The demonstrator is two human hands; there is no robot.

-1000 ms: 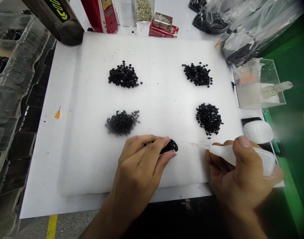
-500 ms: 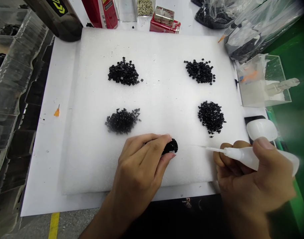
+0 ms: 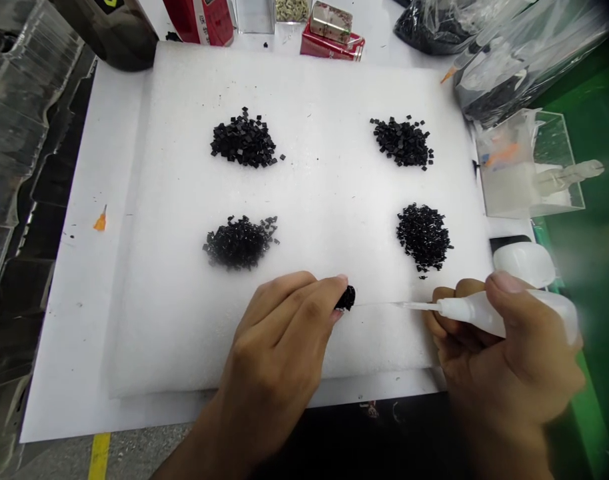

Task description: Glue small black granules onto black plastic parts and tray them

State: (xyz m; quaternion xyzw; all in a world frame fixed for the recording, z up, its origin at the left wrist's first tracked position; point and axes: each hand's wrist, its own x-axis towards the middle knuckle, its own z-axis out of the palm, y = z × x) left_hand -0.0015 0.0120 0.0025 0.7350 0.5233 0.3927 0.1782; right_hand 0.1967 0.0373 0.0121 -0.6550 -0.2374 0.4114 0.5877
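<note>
Black granules [image 3: 243,139], white foam sheet [image 3: 324,190], yellow floor stripe [image 3: 99,457]

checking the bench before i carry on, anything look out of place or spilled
An orange dispensing tip lies by itself on the white sheet, left of the foam pad, with a few black specks near it. Lying off the pad like that, it looks dropped rather than set down.

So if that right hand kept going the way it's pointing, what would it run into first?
Most likely the small black clump pinched in the left hand, since the white squeeze bottle and thin nozzle in the right hand aim at it, though depth is hard to judge here.
</note>
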